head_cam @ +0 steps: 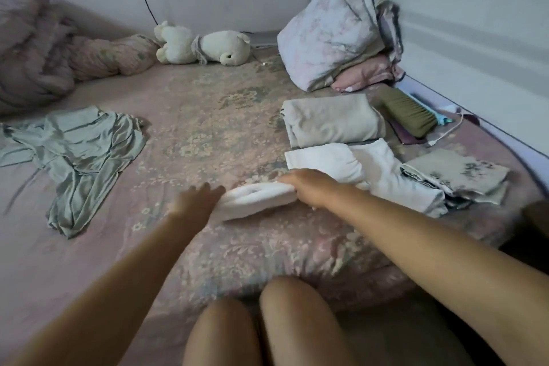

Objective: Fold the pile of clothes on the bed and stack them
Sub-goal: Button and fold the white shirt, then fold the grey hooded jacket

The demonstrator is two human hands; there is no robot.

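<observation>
A small folded white garment (255,199) lies in the middle of the pink floral bed (208,128). My left hand (196,202) holds its left end and my right hand (309,187) grips its right end. To the right lie a folded white piece (326,162), a beige folded garment (332,120) and a floral folded cloth (457,175). An unfolded pale green garment (80,154) is spread at the left.
A white plush bear (205,46) lies by the far wall. A bundled quilt (332,38) leans at the back right, rumpled pink bedding (44,50) at the back left. A brush (410,114) and a charging cable (448,131) lie near the right edge.
</observation>
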